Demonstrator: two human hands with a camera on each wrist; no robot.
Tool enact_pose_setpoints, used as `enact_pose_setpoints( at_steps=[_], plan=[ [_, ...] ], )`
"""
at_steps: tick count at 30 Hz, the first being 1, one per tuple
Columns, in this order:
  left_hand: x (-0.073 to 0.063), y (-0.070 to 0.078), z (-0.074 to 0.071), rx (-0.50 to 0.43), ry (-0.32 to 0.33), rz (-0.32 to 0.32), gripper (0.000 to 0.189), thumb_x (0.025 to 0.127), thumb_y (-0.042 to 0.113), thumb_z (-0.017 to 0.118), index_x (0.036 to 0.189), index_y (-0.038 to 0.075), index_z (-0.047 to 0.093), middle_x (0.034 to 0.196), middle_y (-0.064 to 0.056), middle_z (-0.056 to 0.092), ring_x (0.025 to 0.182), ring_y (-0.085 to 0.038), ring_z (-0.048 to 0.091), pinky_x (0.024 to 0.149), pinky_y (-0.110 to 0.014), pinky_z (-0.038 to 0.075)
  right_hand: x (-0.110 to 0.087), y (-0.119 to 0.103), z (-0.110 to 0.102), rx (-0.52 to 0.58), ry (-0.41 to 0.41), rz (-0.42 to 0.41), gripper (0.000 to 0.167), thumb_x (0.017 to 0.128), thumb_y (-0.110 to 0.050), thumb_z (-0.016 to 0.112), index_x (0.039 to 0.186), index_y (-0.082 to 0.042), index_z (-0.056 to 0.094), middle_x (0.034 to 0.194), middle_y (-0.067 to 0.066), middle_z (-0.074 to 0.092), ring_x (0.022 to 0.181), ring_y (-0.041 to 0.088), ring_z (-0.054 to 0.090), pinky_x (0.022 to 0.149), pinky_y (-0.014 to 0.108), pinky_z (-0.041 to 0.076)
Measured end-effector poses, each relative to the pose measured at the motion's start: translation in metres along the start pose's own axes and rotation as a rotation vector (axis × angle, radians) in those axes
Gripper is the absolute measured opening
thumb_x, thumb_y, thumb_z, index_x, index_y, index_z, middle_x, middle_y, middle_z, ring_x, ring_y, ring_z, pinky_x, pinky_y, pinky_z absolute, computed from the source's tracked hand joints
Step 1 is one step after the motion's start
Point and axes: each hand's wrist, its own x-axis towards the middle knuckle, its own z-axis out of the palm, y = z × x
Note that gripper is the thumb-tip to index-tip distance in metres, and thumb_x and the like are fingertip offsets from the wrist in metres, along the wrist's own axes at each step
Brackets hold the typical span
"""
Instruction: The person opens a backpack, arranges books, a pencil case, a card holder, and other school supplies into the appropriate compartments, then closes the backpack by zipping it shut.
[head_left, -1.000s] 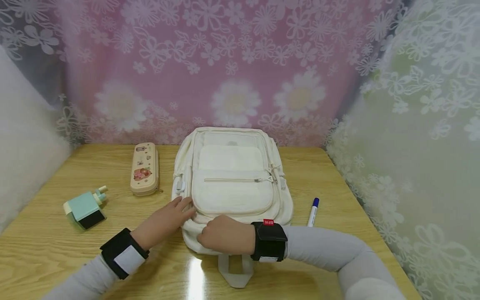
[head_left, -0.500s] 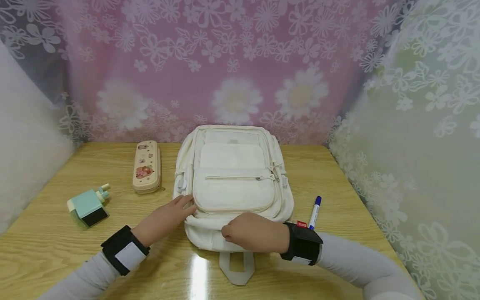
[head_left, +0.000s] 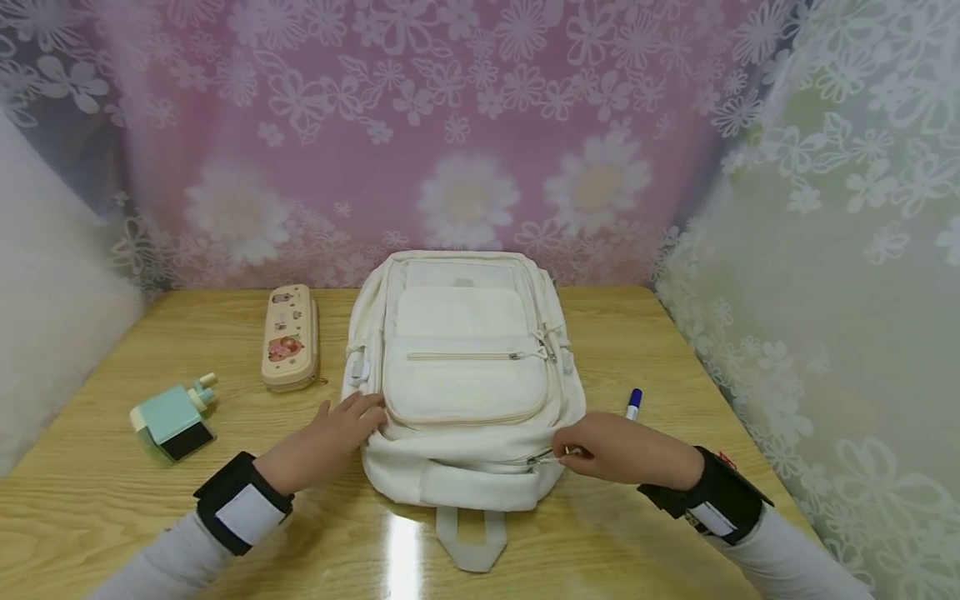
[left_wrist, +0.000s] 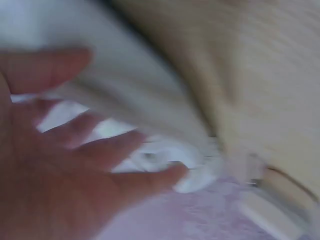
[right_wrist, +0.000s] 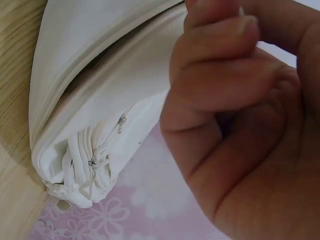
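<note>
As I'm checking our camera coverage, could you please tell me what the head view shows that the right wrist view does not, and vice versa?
Only the head view: the left hand, cream case, boxy mint object and blue-capped pen. Only the right wrist view: the palm side of the right hand. Both: that hand, white backpack, wooden table and pink flowered curtain.

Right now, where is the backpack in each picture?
Head: the backpack is in the middle, on the table.
Left wrist: backpack upper left, partly behind the left hand.
Right wrist: backpack left side, beside the right hand.
Shared landmark: the flowery cloth, in all three.
</note>
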Motion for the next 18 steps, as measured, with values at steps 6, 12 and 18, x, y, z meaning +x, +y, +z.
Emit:
enact_pose_setpoints(
  at_steps=[6,12,18],
  plan=[
    [0.017,0.05,-0.006,-0.07,0.023,0.098,0.053,0.088,0.023,0.065,0.135,0.014,0.042,0.141,-0.014,0.041,0.13,-0.036,0.038,0.103,-0.063,0.028,0.001,-0.001,0.007,-0.011,0.015,0.037,0.015,0.096,-0.017,0.051,0.082,-0.017,0.053,0.062,-0.012,0.041,0.051,-0.003,0.032,0.05,0.015,0.03],
    [0.043,0.083,0.008,0.02,0.028,0.115,0.056,0.094,0.036,0.054,0.141,0.01,0.038,0.141,-0.006,0.045,0.13,-0.03,0.042,0.106,-0.05,0.034,-0.002,-0.005,0.007,0.101,-0.054,0.05,0.012,0.097,-0.016,0.05,0.088,-0.015,0.058,0.069,-0.008,0.057,0.051,-0.003,0.041,0.049,0.016,0.039],
    [0.051,0.093,0.009,-0.033,0.007,0.022,0.02,0.099,0.011,0.041,0.119,0.012,0.046,0.137,-0.007,0.048,0.126,-0.032,0.047,0.099,-0.054,0.04,-0.003,0.002,0.011,0.016,-0.025,0.066,0.02,0.096,-0.019,0.052,0.077,-0.021,0.055,0.061,-0.013,0.046,0.051,-0.001,0.036,0.051,0.016,0.034]
  ],
)
